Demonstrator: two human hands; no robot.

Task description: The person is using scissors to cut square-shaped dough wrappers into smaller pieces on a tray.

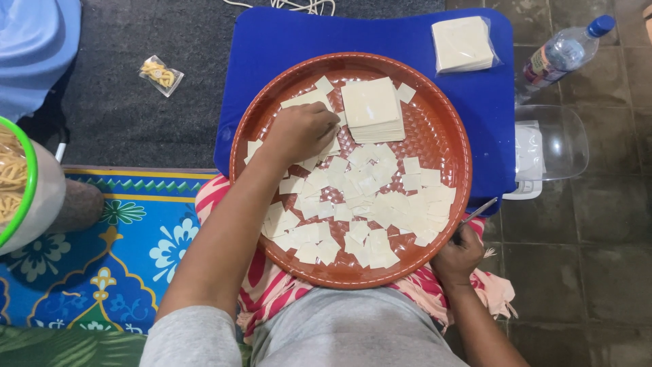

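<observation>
**Ana:** Nearest the head camera is the grey shirt [353,333] at six o'clock, with the pink-and-white patterned cloth [261,289] over the lap just above it. What sits on that?

**Ben:** One round reddish-brown plastic tray [448,129], propped partly on the blue plastic stool [272,47] at twelve o'clock. Scattered over it are small pale square dough pieces [367,204], thin as paper, and a neat stack of larger pale dough sheets [371,109] toward twelve o'clock on the tray.

**Ana:** And the hands?

**Ben:** The left hand [302,132] lies at ten o'clock on the tray, its grip curled down and pinching at pieces just beside the stack. The right hand [458,255] is at four o'clock by the rim, closed round a slim metal blade [479,211] whose tip points up and outward.

**Ana:** How would those pieces handle?

**Ben:** Very light, soft and limp, I'd judge, and likely to tear or stick together. Best lifted by an edge or corner with fingertips, one at a time; the stack is better taken from its sides.

**Ana:** Anything round about?

**Ben:** A wrapped pack of pale sheets [463,44] at one o'clock on the stool, a clear plastic bottle with a blue cap [564,51] on the tiled floor [598,272] at two o'clock, and a small bag of yellow twisted snacks [161,73] at ten o'clock.
</observation>
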